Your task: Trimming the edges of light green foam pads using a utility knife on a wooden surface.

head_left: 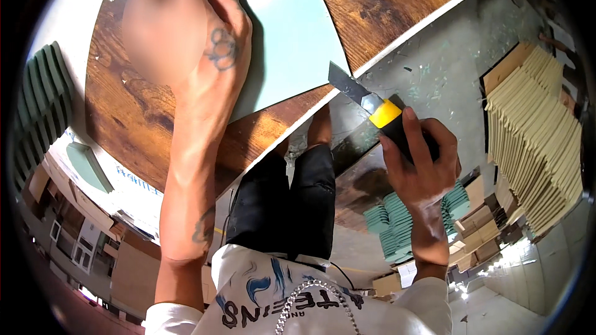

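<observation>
A pale green sheet (pixel 292 37) lies on the brown wood-grain table (pixel 385 6), one corner reaching the table's near edge. My left hand (pixel 214 43) rests on the sheet's left side, thumb stretched out and apart; a blurred patch covers part of the hand. In my right hand (pixel 428 164) is a utility knife (pixel 386 115) with a black and yellow handle, the fingers wrapped round its grip. Its dark blade is extended and points up and left, close to the sheet's corner. Whether the tip touches the sheet I cannot tell.
Stacked green pieces (pixel 43 105) stand at far left, near a green block (pixel 89 166) on a white surface. To the right is a tall stack of beige sheets (pixel 534 130). More green stacks (pixel 397 229) sit behind my right forearm. Scraps dot the grey floor (pixel 434 56).
</observation>
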A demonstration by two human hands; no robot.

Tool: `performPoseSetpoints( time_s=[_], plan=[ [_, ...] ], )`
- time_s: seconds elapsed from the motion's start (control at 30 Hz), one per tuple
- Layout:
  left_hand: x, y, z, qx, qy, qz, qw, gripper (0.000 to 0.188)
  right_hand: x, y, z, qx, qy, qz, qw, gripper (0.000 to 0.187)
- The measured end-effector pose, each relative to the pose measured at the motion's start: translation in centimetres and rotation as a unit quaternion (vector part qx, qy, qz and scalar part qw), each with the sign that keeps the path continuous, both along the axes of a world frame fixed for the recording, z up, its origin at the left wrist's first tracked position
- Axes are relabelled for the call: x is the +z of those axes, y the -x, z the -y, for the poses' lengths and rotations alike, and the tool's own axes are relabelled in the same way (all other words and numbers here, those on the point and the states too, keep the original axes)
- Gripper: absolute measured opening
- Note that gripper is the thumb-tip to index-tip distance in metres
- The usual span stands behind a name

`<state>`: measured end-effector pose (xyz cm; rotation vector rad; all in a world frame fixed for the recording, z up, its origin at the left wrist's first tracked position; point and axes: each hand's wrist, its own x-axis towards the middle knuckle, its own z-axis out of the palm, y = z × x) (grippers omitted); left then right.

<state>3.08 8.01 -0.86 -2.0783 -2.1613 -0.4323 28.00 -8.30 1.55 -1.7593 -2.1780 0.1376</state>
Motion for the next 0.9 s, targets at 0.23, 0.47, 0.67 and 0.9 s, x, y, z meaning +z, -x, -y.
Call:
performPoseSetpoints(
  time_s=[0.23,0.47,0.67,0.9],
  plan=[
    [-0.9,2.4,0.1,-0.076,-0.016,0.024,0.997,0.044,1.0,-0.1,-1.4,0.014,0.037,-0.026,0.999,0.050],
    [-4.3,5.5,-0.8,-0.096,-0.090,-0.012,0.991,0.041,0.4,0.6,-4.6,0.036,0.013,-0.033,0.999,0.051],
    [-1.1,2.2,0.1,-0.118,-0.088,0.047,0.988,0.040,0.3,0.9,-7.2,0.053,0.005,-0.032,0.998,0.049],
    [-0.7,2.7,0.1,-0.109,-0.020,0.035,0.993,0.045,0.4,1.4,-9.7,0.063,0.030,-0.041,0.997,0.049]
  ],
)
